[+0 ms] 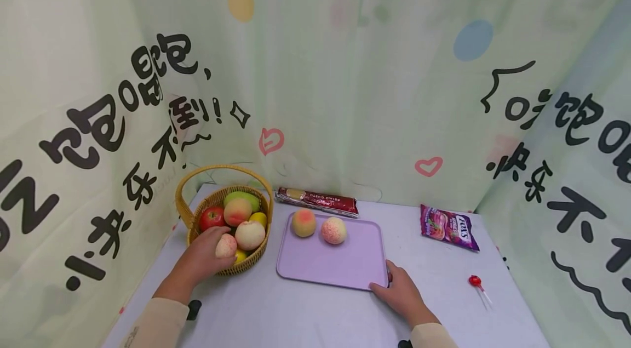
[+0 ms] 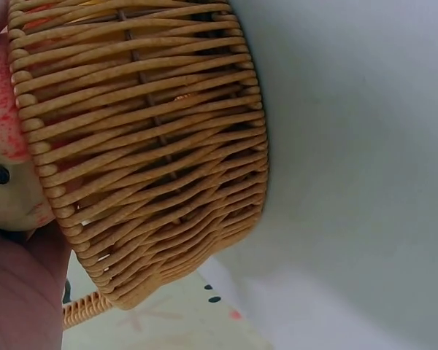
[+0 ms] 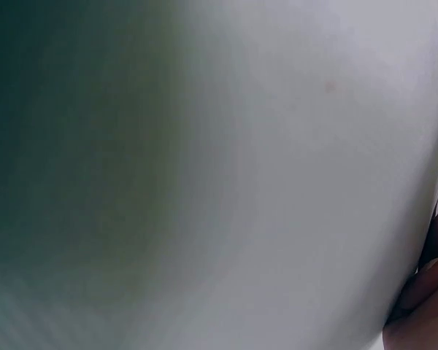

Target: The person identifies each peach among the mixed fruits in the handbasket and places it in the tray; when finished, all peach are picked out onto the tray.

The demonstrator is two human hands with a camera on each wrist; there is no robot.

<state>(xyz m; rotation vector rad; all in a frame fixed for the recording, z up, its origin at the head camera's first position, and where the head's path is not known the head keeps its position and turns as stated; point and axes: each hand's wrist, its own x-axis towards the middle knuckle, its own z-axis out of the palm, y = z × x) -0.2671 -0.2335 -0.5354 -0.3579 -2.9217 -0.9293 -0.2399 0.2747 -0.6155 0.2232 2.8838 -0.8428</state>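
Observation:
At the basket's front rim my left hand (image 1: 201, 256) grips a pale peach speckled red (image 1: 226, 246), thumb on its near side. In the left wrist view, the speckled peach (image 2: 1, 138) shows beside the woven basket (image 2: 153, 146). Inside the basket are a red apple (image 1: 212, 218), an orange-pink peach (image 1: 237, 211), a pale peach (image 1: 250, 234), a green fruit (image 1: 246, 198) and yellow fruit. My right hand (image 1: 401, 292) holds the near right corner of a lilac tray (image 1: 335, 266). Two peaches, one orange (image 1: 303, 222) and one speckled (image 1: 333, 230), sit toward the tray's back.
Behind the tray lies a long dark-red snack packet (image 1: 317, 201). To the right are a purple candy bag (image 1: 448, 227) and a red lollipop (image 1: 475, 280). The basket's tall handle (image 1: 229, 167) arches over the fruit. A printed curtain (image 1: 355, 90) encloses the table.

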